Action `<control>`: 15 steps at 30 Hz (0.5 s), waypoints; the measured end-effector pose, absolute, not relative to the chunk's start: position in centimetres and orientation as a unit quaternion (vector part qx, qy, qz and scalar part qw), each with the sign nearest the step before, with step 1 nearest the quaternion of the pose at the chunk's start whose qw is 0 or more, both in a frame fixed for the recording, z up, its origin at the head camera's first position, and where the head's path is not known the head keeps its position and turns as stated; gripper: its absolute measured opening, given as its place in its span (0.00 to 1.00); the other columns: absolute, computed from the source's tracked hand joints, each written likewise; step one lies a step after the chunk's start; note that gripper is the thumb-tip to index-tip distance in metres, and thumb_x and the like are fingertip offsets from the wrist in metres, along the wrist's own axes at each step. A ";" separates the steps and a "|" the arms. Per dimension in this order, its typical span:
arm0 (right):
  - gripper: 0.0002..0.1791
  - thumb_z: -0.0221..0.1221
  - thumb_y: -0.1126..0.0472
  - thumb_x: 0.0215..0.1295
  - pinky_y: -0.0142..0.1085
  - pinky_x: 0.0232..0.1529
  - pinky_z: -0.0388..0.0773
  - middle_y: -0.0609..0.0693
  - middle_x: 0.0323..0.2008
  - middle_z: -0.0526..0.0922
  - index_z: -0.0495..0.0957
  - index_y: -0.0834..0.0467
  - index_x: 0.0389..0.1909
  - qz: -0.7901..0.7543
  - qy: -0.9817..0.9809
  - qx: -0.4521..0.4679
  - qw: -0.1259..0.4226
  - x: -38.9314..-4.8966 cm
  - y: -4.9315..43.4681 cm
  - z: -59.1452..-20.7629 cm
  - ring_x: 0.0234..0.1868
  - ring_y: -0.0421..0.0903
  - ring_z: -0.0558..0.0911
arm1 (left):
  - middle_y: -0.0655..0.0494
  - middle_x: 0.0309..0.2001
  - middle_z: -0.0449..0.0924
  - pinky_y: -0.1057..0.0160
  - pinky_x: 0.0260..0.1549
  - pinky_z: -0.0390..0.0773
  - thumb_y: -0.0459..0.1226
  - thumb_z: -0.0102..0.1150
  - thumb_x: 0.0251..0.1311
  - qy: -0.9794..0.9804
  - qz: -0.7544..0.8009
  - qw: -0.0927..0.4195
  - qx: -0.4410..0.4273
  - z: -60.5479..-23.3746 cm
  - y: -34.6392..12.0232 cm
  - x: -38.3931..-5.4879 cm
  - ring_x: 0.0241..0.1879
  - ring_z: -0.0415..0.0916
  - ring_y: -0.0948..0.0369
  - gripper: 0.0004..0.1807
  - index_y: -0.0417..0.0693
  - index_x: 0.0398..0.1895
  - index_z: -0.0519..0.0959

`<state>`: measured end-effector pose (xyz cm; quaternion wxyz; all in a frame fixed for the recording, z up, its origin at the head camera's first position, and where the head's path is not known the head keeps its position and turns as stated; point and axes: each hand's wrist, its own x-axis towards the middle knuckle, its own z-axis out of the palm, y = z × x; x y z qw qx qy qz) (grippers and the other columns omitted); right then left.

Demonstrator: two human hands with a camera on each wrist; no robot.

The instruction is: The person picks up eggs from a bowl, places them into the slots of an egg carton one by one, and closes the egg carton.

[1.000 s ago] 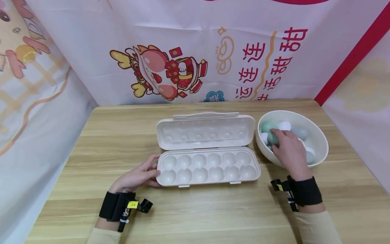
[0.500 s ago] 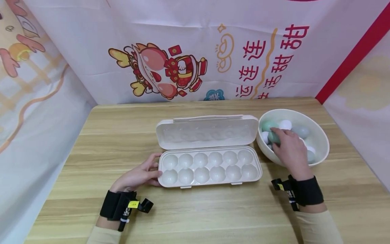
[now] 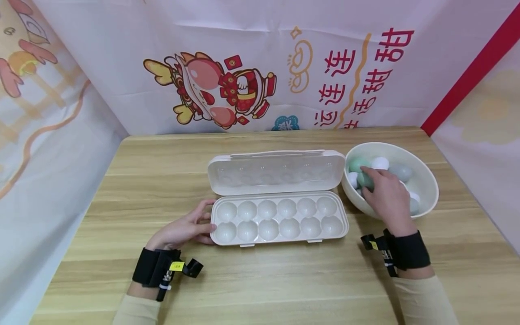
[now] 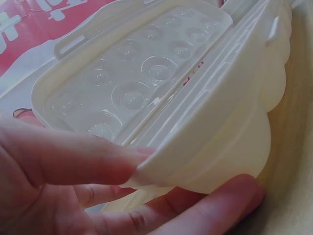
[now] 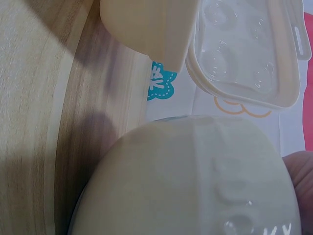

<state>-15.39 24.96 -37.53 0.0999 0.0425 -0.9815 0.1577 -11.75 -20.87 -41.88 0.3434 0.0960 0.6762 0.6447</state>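
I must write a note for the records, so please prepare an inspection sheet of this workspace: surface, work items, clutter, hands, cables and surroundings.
Surface: light wood-grain table.
Work items: egg tray with twelve hollows, no egg in any; lid open behind it; cream bowl at the right, with white, green and grey eggs.
Clutter: nothing seen.
Left hand: grips the tray's left end, thumb at the rim.
Right hand: inside the bowl, pinching a dark green egg.
Cables: nothing seen across the table; each wrist wears a black strap with small fittings.
Surroundings: white cloth behind, printed with a cartoon figure and red writing.
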 end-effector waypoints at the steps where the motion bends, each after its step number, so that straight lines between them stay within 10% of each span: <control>1: 0.25 0.59 0.66 0.53 0.63 0.37 0.72 0.71 0.49 0.74 0.71 0.62 0.56 0.157 -0.982 0.040 0.097 -15.4 25.0 -37.5 0.46 0.68 0.73 | 0.26 0.57 0.56 0.49 0.42 0.81 0.28 0.48 0.63 0.672 0.648 0.345 0.097 -41.9 -20.9 -11.8 0.45 0.75 0.45 0.36 0.51 0.68 0.42; 15: 0.26 0.59 0.64 0.55 0.61 0.35 0.73 0.71 0.50 0.74 0.71 0.60 0.57 0.183 -0.979 0.034 0.086 -15.4 25.0 -37.2 0.46 0.66 0.73 | 0.26 0.57 0.56 0.50 0.39 0.82 0.27 0.48 0.63 0.653 0.666 0.347 0.099 -42.1 -21.1 -11.8 0.43 0.76 0.44 0.36 0.50 0.68 0.42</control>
